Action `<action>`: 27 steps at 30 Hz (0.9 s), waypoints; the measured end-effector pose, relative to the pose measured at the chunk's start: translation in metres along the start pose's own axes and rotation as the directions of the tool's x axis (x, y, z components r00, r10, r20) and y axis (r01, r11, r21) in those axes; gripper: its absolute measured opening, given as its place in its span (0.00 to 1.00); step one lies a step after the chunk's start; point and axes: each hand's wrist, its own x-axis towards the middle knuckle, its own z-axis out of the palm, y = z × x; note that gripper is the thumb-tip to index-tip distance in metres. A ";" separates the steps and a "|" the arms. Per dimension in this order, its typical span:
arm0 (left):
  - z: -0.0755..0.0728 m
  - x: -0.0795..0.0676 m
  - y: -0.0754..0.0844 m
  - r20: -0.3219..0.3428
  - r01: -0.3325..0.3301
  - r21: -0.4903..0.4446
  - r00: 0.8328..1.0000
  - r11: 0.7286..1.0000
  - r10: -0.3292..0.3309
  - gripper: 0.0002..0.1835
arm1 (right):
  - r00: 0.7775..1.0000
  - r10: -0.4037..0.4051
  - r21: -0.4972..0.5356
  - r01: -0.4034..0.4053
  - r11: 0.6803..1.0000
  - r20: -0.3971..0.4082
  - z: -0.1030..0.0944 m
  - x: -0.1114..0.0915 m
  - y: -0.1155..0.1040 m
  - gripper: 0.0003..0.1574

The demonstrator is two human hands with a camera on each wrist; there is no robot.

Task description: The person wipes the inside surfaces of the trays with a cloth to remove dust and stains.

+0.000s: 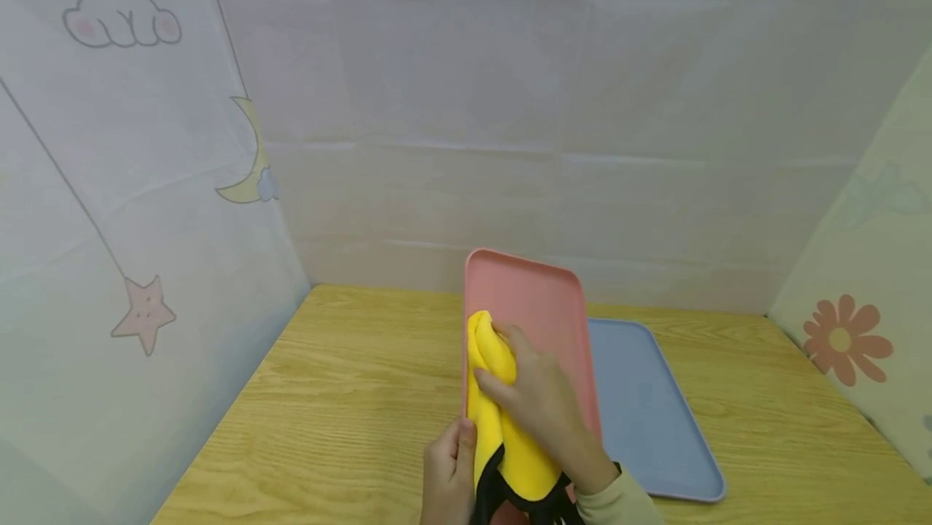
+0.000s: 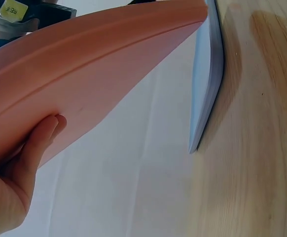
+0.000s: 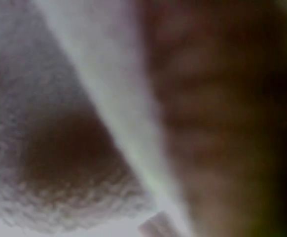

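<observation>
A pink tray is held up at a slant above the table. My left hand grips its left edge, thumb on the near side. In the left wrist view, the left fingers lie against the tray's underside. A soft yellow cloth item with black trim lies folded lengthwise over the tray's left part. My right hand holds its upper part, thumb across the front and fingers at the right fold. Black strips hang at its lower end. The right wrist view is too blurred to show the hand.
A blue tray lies flat on the wooden table to the right, partly hidden behind the pink tray. White patterned sheets enclose the table at the back and both sides.
</observation>
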 end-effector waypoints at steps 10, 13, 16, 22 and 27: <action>0.001 -0.001 0.009 -0.030 0.034 -0.046 0.999 0.998 -0.035 0.16 | 0.995 -0.102 -0.164 0.098 0.982 -0.014 -0.007 -0.003 0.009 0.32; 0.001 -0.001 0.009 -0.037 0.048 -0.016 0.998 0.999 -0.048 0.18 | 0.996 -0.094 -0.187 0.093 0.978 -0.001 -0.009 -0.004 0.015 0.32; -0.001 0.001 0.009 -0.049 0.039 -0.014 0.998 0.999 -0.040 0.20 | 0.997 -0.071 -0.199 0.074 0.977 0.021 -0.012 -0.004 0.022 0.33; -0.003 0.002 0.013 -0.076 0.023 -0.087 0.997 0.996 -0.029 0.21 | 0.997 -0.047 -0.235 0.058 0.970 0.055 -0.018 -0.006 0.035 0.34; -0.005 0.002 0.015 -0.089 0.010 -0.086 0.996 0.996 -0.017 0.21 | 0.998 -0.020 -0.248 0.036 0.968 0.067 -0.022 -0.008 0.047 0.33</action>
